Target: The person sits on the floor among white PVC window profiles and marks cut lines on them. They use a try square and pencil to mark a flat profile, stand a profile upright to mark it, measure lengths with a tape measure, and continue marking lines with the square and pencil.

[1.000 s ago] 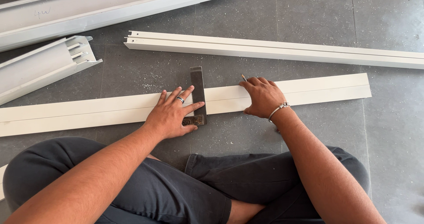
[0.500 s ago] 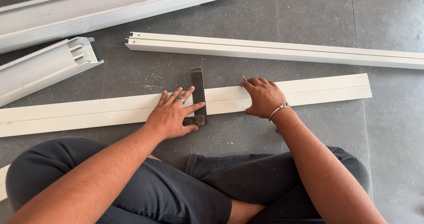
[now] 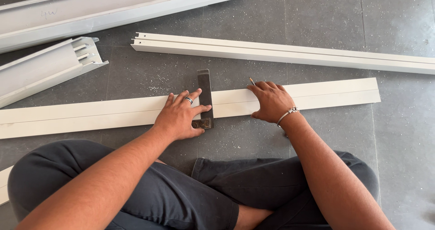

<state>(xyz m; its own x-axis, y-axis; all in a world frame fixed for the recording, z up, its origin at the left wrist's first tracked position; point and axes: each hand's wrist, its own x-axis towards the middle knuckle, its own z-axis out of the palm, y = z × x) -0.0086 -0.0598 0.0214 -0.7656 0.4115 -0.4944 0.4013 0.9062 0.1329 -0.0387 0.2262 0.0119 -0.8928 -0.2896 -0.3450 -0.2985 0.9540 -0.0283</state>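
Where right hand (image 3: 272,102) covers pencil (image 3: 251,81), only tip shows, strip (image 3: 317,94) cut off left.

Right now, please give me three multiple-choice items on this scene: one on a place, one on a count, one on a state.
1. Where does the square lie?
A. across the flat white strip
B. on the person's knee
C. on the grey channel at top left

2. How many rings show on the left hand?
A. none
B. one
C. three

3. How is the right hand?
A. lifted clear of the strip
B. closed in a fist on the floor
C. resting on the strip, with a pencil tip showing above its fingers

Answers:
1 A, the dark blade crosses the strip and the left hand presses on it.
2 B, one ring sits on a finger of that hand.
3 C, the palm lies on the strip and the thin tip sticks out past the fingers.
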